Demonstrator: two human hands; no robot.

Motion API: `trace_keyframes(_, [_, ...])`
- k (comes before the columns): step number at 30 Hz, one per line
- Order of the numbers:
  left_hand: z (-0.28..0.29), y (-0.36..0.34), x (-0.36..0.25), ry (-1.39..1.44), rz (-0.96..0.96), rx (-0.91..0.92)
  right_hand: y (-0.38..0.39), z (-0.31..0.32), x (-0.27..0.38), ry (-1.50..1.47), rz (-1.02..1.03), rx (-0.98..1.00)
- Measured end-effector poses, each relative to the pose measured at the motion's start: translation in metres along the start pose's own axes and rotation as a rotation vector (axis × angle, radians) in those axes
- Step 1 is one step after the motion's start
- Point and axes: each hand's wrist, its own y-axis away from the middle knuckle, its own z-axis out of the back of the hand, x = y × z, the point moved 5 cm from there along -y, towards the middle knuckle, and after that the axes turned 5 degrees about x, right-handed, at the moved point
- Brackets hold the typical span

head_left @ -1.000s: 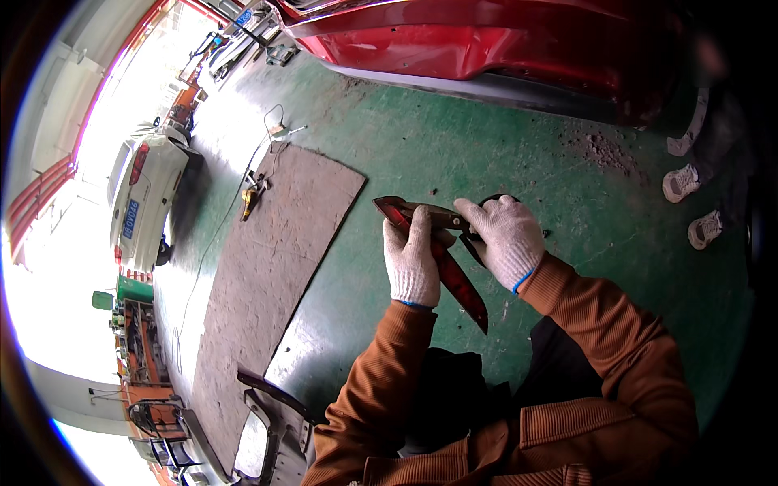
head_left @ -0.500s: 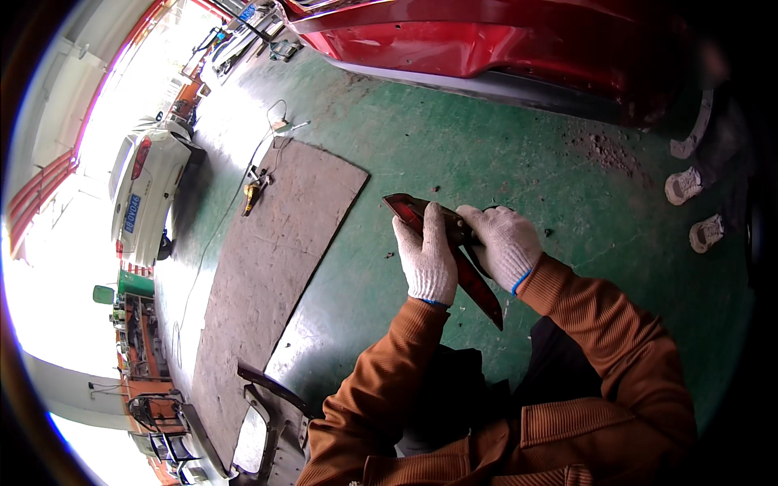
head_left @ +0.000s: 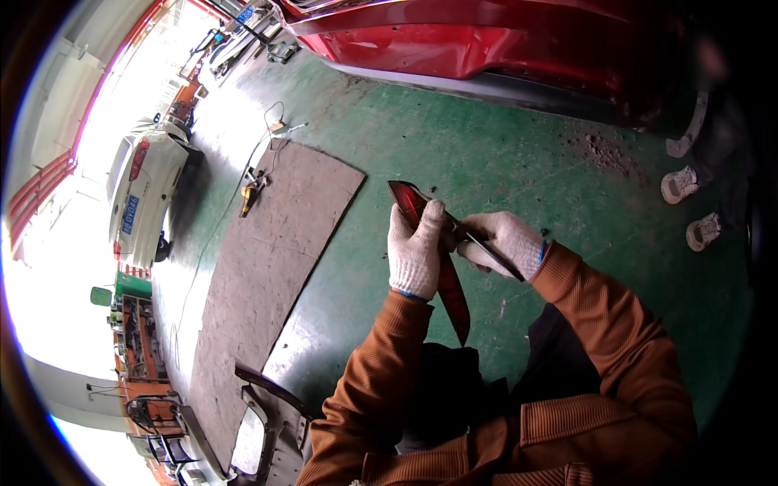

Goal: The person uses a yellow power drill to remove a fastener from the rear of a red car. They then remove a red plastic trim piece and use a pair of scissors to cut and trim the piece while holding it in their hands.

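Observation:
My left hand, in a white knit glove, is closed around a long, pointed red car light with a dark edge. The light's upper tip shows above the thumb, and its tapered lower end hangs below the hand. Close beside it, my right hand, gloved the same way, is closed on a slim dark handle-like tool slanting down to the right. The tool's upper end meets the light near my left fingers. Fingers hide that contact, and the kind of tool cannot be made out.
A red car body stands ahead. On the left, a brown board lies with a yellow power tool and cable. A white car is farther left. Car panels lie at lower left. Another person's shoes are at right.
The red light has turned more upright, its lower end swinging left. My left hand has shifted slightly left and down. The slim tool in my right hand now shows more plainly, slanting across.

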Motion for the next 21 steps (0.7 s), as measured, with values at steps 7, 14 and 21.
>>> trace_keyframes(7, [0.004,0.006,-0.002,0.401,0.072,0.234,0.008,0.007,0.002,-0.396,-0.101,0.204])
trace_keyframes(14, [0.018,0.000,0.004,0.673,0.104,0.127,0.016,0.011,0.035,-0.497,0.175,0.214])
trace_keyframes(21, [0.016,0.002,-0.002,0.728,0.091,0.216,0.000,0.048,-0.002,0.960,-0.155,-0.208])
